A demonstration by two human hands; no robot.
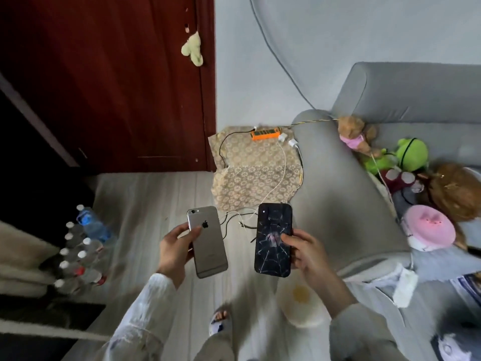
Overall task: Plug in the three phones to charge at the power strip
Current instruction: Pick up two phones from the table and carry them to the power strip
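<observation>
Silver phone [208, 243] held back-up in left hand [175, 250]; grip narrow, thumb across the logo, fingers curled under the left edge. Black phone [273, 239] with cracked back held in right hand [308, 252]; grip narrow, thumb on the cracked face, fingers round the right edge. Phones side by side, apart, both raised over the floor [156, 194]. Third phone not made out.

Just beyond both grips: loose ends of white charging cables [282, 175] and a black cable [221, 152] lying on the floor. Farther ahead of the grips: orange power strip [265, 133] on a patterned cloth [250, 173], two white chargers [287, 139] just beside its right end; plugged in or not, cannot tell.

Right of the right grip: grey sofa [338, 194] with plush toys [411, 155]. Left of the left grip: cluster of water bottles [83, 251] on the floor. Behind those, a dark red door [117, 87].
</observation>
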